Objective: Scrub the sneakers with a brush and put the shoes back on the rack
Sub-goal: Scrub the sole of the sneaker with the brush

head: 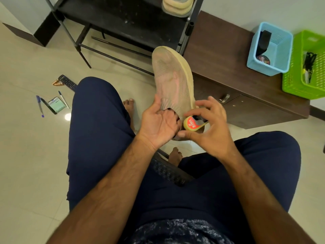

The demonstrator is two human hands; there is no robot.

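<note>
head view, left fingers (167, 115) gripping mesh sneaker (172, 76), right fingers (192, 112) pinching red-labelled yellow oval pad (190, 123)

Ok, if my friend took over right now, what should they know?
Left hand grips the sneaker at its opening, toe pointing away.
Right hand pinches the yellow scrubber at the heel.
Another pale shoe sits on the rack.
Done: cannot tell how much is scrubbed.
Left: finish scrubbing, then put this sneaker on the rack.
</note>
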